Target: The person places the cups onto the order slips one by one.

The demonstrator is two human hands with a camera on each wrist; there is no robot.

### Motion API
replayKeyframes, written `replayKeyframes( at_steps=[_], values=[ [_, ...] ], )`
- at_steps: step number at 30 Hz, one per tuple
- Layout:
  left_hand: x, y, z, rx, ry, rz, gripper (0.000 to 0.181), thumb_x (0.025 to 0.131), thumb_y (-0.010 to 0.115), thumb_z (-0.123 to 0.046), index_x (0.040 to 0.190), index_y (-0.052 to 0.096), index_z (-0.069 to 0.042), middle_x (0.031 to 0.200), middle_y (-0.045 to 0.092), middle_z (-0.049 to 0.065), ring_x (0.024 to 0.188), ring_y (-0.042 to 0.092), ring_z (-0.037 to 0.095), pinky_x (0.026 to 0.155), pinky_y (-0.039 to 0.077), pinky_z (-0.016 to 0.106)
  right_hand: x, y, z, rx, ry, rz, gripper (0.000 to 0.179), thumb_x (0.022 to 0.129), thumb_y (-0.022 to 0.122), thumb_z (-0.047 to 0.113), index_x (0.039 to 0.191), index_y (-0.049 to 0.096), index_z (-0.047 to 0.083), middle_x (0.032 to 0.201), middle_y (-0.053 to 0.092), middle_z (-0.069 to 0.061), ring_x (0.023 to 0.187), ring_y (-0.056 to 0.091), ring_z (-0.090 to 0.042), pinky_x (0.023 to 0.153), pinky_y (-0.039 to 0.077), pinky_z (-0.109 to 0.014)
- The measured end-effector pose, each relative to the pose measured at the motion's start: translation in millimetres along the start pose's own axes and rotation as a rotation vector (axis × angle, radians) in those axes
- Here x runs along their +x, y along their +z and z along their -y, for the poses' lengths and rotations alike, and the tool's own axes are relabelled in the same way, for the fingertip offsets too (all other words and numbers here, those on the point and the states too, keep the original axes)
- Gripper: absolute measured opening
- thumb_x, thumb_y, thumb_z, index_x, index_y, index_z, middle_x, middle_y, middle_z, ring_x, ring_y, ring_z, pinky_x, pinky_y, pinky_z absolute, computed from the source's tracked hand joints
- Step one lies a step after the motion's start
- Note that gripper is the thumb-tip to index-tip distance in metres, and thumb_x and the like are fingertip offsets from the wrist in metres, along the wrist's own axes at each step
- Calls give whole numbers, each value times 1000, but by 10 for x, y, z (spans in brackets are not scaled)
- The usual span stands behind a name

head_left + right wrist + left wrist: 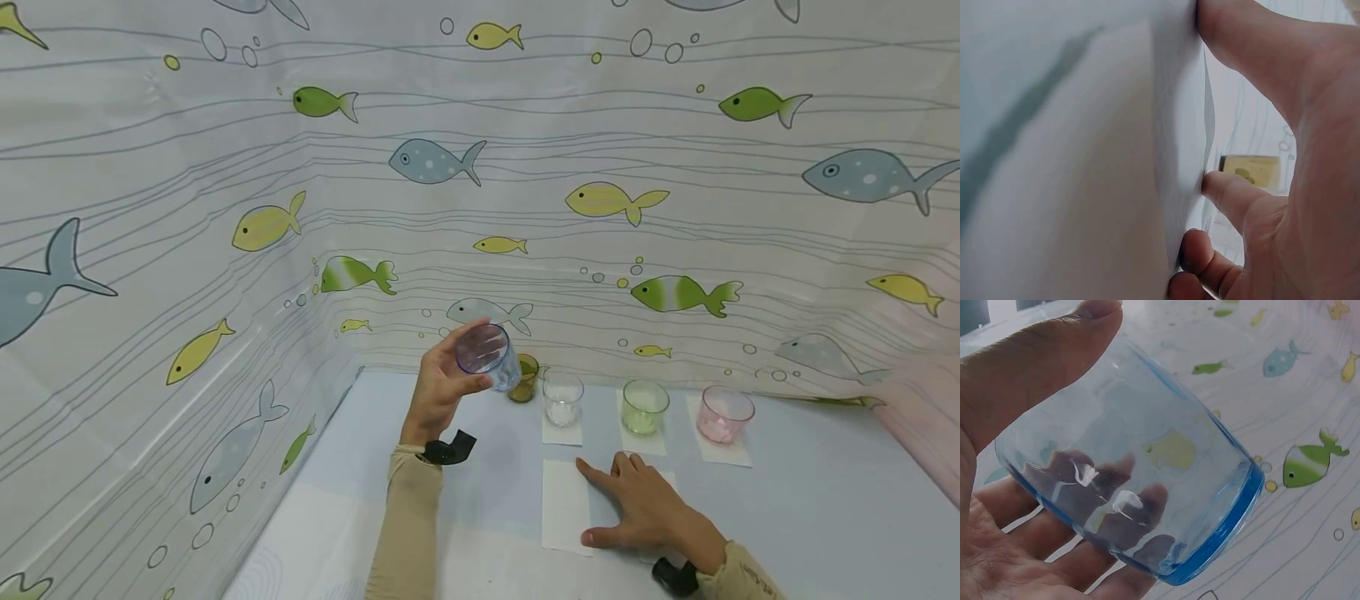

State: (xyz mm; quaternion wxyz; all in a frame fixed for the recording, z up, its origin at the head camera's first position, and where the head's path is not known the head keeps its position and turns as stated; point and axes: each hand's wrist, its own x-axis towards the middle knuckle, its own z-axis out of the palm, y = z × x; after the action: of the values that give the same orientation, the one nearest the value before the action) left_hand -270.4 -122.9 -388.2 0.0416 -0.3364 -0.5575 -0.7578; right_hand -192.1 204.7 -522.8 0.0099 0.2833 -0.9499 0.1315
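Note:
A clear blue-tinted glass (504, 367) with a thick blue base (1219, 534) is held up in my left hand (435, 392). The thumb lies on one side and the fingers wrap the other; the glass is tilted, mouth towards the head camera. Low on the table, my right hand (648, 504) spreads thumb and index finger along a white paper sheet (562, 504). In the right wrist view its fingertips (1213, 182) touch the surface at the paper. The other fingers are slightly bent. A second white sheet (667, 481) lies partly hidden under this hand.
Along the back stand an amber glass (522, 390), a clear glass (562, 407), a green glass (643, 410) and a pink glass (723, 418). The last three are on white paper sheets. A fish-patterned curtain (540, 275) encloses the pale blue table (825, 500).

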Motion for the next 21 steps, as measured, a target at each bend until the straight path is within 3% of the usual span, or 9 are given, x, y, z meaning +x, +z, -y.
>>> replayKeyframes(
  at_steps=[5, 8, 14, 21],
  values=[
    [-28, 150, -21, 11, 0, 44, 96, 76, 97, -29, 153, 51, 3, 145, 62, 10, 133, 61, 23, 112, 55, 33, 1, 50, -6, 25, 10, 0, 104, 75, 69, 89, 157, 54, 27, 93, 40, 7, 83, 30, -10, 66, 27, -24],
    [-62, 257, 19, 0, -28, 84, 94, 76, 97, -26, 153, 51, 2, 145, 62, 10, 132, 61, 24, 109, 56, 32, 6, 57, 9, 39, 13, 3, 103, 75, 70, 88, 157, 54, 27, 93, 40, 6, 84, 31, -10, 67, 27, -25],
    [-187, 442, 236, -25, -117, 193, 87, 81, 94, -12, 153, 49, 4, 146, 61, 13, 133, 62, 28, 108, 58, 36, 9, 80, -15, 2, 2, -15, 103, 75, 68, 90, 156, 55, 28, 94, 42, 5, 84, 32, -11, 66, 29, -26],
    [-410, 625, 478, -33, -181, 242, 88, 82, 94, -15, 153, 47, 7, 150, 57, 23, 137, 59, 42, 111, 56, 42, 11, 55, -25, -25, 5, -24, 103, 74, 66, 92, 154, 58, 27, 95, 42, 5, 84, 33, -11, 67, 29, -27]
  ],
)
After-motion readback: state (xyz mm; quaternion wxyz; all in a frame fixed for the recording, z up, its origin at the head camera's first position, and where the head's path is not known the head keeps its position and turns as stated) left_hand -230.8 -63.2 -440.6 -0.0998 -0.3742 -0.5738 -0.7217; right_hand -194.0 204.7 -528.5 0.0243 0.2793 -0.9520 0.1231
